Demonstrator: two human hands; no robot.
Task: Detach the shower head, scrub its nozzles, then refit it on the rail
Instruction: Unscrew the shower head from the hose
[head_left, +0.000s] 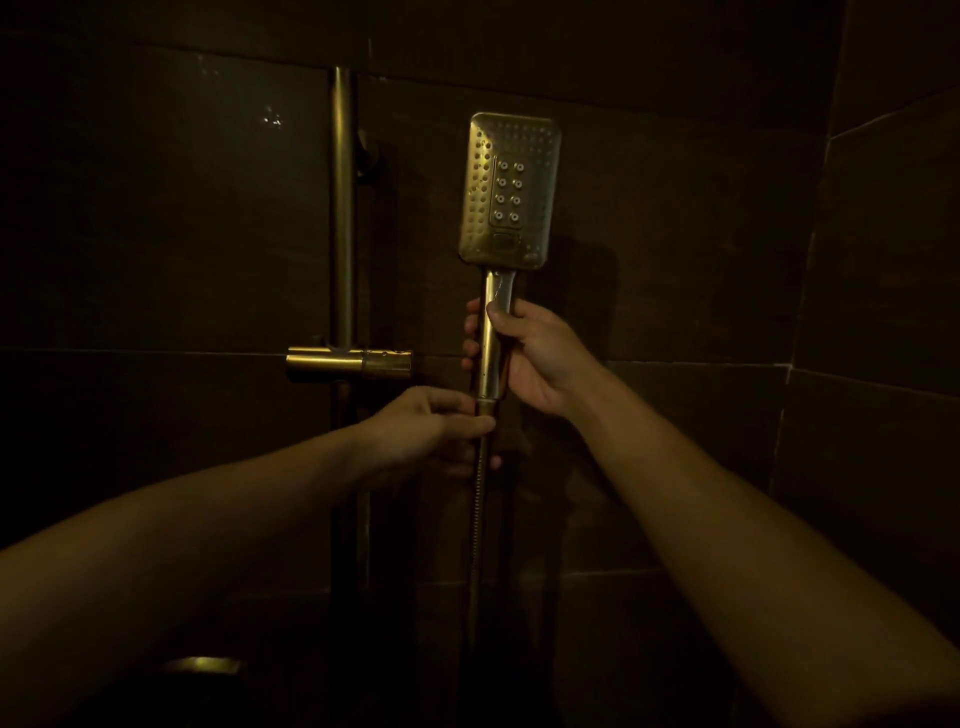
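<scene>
Shower head (509, 189) upright beside rail (343, 208), R hand (535, 358) fingers round handle (491, 353), L hand (431, 426) pinching hose (476, 519)

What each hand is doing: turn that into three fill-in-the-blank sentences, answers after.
1. The right hand grips the shower head by its ____.
2. The left hand pinches the top of the ____.
3. The shower head is held to the ____ of the rail.
Answers: handle; hose; right.
</scene>
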